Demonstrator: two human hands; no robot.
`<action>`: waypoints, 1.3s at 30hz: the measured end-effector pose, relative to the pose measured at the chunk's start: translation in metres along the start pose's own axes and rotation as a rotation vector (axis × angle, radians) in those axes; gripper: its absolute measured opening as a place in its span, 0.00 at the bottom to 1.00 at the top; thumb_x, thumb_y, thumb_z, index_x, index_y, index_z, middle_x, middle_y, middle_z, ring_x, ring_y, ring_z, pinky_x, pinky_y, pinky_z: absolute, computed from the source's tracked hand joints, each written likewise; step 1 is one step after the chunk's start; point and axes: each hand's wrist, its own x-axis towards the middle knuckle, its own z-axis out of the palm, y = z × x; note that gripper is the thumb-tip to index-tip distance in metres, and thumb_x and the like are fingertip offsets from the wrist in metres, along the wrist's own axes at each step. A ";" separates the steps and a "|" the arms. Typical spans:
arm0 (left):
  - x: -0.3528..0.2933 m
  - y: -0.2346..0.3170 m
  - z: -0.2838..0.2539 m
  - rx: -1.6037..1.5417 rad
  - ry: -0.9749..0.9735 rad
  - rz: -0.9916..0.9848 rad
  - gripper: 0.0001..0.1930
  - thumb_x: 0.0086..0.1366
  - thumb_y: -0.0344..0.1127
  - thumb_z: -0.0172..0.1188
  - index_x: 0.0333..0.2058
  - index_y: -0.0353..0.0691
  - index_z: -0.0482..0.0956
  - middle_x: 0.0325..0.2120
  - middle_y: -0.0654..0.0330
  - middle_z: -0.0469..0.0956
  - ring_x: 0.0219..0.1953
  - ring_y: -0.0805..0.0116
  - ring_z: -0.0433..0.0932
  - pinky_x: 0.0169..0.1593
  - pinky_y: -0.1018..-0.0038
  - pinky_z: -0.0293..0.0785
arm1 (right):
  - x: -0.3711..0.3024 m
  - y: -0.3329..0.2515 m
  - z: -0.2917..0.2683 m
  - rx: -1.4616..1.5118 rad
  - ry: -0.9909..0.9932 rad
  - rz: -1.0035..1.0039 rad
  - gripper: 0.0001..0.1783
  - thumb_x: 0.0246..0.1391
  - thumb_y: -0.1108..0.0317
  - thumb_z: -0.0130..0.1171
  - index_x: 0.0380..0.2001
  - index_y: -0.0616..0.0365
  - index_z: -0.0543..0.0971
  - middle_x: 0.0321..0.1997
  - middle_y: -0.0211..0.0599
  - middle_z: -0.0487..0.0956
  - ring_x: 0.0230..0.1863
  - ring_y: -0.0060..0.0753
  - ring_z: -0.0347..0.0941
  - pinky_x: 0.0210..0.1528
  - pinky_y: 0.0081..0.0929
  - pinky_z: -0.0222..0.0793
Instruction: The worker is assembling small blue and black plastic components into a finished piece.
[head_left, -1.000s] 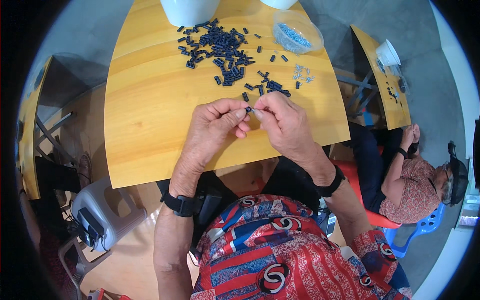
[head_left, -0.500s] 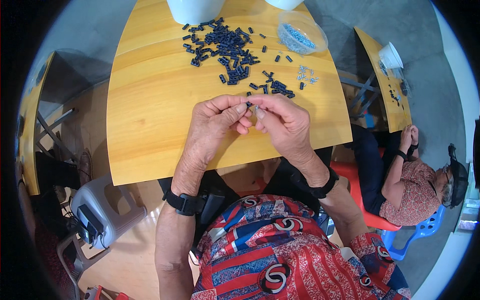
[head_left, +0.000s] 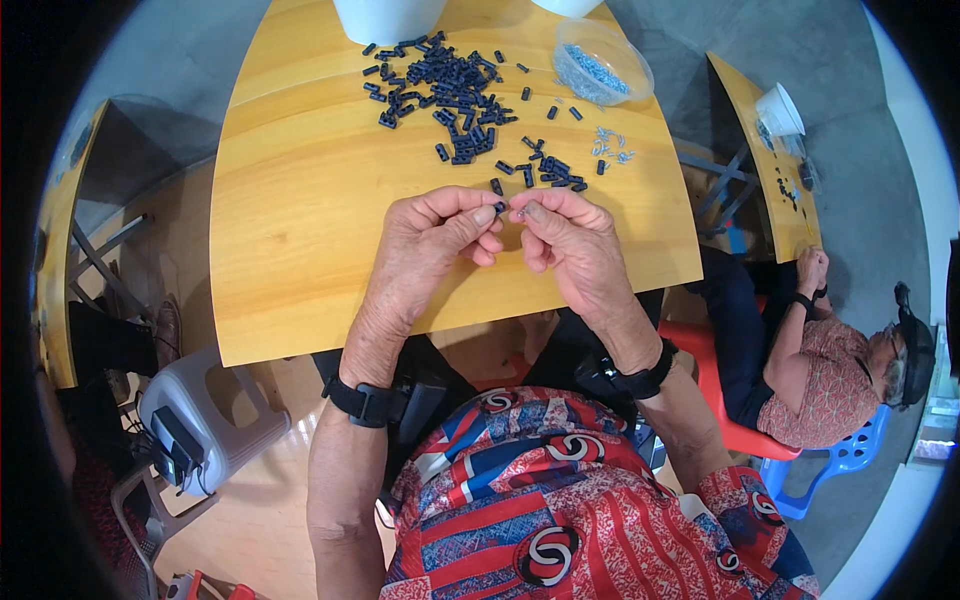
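Observation:
Over the near half of the wooden table, both of my hands are raised close together. My left hand (head_left: 425, 240) pinches a small black plastic block (head_left: 500, 208) between thumb and forefinger. Just to its right, my right hand (head_left: 570, 238) pinches a tiny silvery screw (head_left: 522, 212), mostly covered by the fingertips. Block and screw are a small gap apart. Beyond my fingers lies a little group of black blocks (head_left: 556, 172), with loose silvery screws (head_left: 606, 147) to the right of it. A larger pile of black blocks (head_left: 455, 75) spreads farther back.
A clear plastic tub (head_left: 603, 75) of screws stands at the back right of the table (head_left: 300, 220). Behind the pile is a white bucket (head_left: 390, 15). Another person (head_left: 830, 370) sits at a side table on the right. A grey stool (head_left: 210, 420) stands at left.
My right hand has drawn slightly away from the left, widening the gap between the fingertips. Its fingers have shifted around the screw. The left hand still pinches the block.

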 end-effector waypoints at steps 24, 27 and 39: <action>-0.001 -0.003 -0.003 -0.009 -0.057 0.013 0.09 0.63 0.28 0.58 0.40 0.31 0.78 0.28 0.58 0.80 0.27 0.76 0.77 0.32 0.80 0.76 | 0.001 0.007 -0.006 0.561 -0.098 0.238 0.09 0.58 0.66 0.57 0.38 0.59 0.78 0.31 0.26 0.75 0.21 0.12 0.61 0.21 0.11 0.55; -0.001 -0.002 -0.002 -0.004 -0.049 0.001 0.09 0.63 0.28 0.58 0.40 0.31 0.79 0.28 0.58 0.80 0.27 0.76 0.77 0.32 0.80 0.76 | 0.002 0.007 -0.007 0.588 -0.110 0.243 0.09 0.57 0.66 0.57 0.37 0.60 0.78 0.31 0.26 0.76 0.20 0.11 0.60 0.20 0.11 0.55; -0.001 -0.001 -0.002 -0.010 -0.067 0.011 0.09 0.63 0.28 0.59 0.40 0.31 0.79 0.27 0.59 0.80 0.27 0.76 0.77 0.31 0.80 0.76 | 0.000 -0.005 0.012 0.114 0.048 -0.020 0.07 0.54 0.70 0.61 0.35 0.63 0.80 0.27 0.26 0.77 0.19 0.10 0.59 0.19 0.11 0.53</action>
